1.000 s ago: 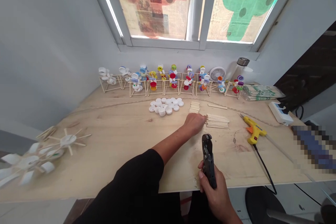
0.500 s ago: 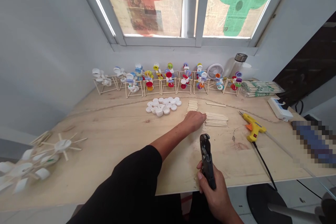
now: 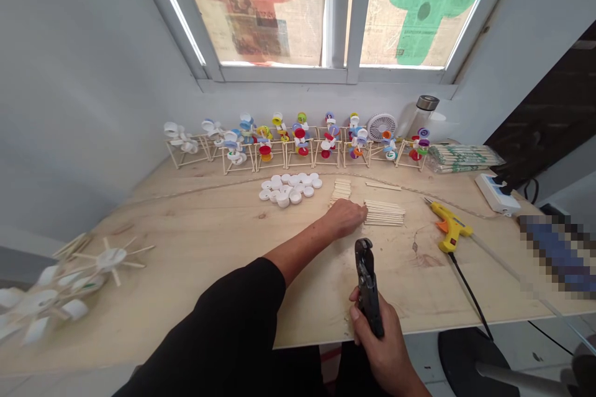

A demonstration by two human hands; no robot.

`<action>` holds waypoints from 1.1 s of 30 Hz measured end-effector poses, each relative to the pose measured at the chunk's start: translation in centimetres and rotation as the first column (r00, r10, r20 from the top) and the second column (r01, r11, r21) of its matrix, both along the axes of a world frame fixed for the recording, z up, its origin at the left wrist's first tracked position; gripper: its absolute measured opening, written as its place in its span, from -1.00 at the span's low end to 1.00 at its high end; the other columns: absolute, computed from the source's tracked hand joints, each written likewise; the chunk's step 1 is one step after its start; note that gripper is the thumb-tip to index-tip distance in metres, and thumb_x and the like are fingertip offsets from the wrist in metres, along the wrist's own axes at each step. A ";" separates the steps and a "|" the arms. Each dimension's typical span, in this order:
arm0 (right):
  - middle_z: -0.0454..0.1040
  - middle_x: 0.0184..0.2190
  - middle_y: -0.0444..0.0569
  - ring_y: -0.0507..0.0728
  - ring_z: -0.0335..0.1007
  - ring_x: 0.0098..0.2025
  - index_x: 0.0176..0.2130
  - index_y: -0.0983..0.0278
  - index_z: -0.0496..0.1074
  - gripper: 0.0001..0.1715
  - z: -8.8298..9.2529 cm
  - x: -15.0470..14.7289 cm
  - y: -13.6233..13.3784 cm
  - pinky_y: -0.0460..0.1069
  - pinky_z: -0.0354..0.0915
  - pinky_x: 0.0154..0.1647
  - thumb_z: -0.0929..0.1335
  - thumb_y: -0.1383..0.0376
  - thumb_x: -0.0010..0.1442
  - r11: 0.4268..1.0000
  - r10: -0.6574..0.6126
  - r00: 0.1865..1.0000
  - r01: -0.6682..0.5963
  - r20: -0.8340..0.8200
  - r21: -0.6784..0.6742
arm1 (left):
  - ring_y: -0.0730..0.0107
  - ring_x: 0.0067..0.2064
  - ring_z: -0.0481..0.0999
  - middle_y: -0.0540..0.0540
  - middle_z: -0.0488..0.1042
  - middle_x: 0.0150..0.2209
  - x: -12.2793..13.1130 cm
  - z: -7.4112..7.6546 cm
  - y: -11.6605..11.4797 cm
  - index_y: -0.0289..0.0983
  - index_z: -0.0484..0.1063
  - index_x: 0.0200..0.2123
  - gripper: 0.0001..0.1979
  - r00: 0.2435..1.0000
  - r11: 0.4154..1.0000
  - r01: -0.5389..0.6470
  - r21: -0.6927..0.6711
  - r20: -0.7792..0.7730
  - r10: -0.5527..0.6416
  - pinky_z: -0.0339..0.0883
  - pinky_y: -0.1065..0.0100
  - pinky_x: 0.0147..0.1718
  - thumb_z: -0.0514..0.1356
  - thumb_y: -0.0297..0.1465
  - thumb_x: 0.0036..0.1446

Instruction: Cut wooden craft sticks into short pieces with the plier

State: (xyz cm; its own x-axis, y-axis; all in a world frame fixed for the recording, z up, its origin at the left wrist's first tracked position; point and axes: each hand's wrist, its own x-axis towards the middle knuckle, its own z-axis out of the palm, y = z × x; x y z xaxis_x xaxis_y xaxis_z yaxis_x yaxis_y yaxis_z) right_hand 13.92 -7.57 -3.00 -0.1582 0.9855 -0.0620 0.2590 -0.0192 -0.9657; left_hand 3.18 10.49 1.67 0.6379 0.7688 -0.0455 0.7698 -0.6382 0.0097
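Black pliers point(image 3: 367, 282) gripped in my right hand point(image 3: 384, 335), my left hand point(image 3: 346, 217) bunched narrow by the wooden sticks point(image 3: 385, 213), can't really tell if it's got one.

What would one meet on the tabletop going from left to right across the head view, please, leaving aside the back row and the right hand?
Spoked stick wheel → white bottle caps → left hand → row of thin sticks → yellow glue gun → white power strip.
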 end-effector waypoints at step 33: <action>0.18 -0.61 -0.23 0.01 0.15 -0.59 -0.21 0.29 0.30 -0.73 0.1 0.0 0.0 -0.12 0.12 -0.57 0.23 0.16 0.17 1.000 0.002 1.000 -0.002 0.009 0.000 | 0.24 -0.22 0.46 -0.20 0.47 -0.27 -7.0 -0.9 1.7 -0.32 0.41 -0.26 -0.79 0.875 0.871 -0.479 -0.109 0.013 0.484 0.27 0.33 -0.35 0.00 -0.43 0.15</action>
State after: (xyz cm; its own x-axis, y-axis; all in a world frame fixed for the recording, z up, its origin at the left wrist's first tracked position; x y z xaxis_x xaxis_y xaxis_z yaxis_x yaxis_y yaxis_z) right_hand 13.96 -7.55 -2.90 -0.1596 0.9851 -0.0638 0.2678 -0.0190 -0.9633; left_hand -3.87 12.24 0.74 0.1927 0.9738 -0.1212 0.9791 -0.1826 0.0893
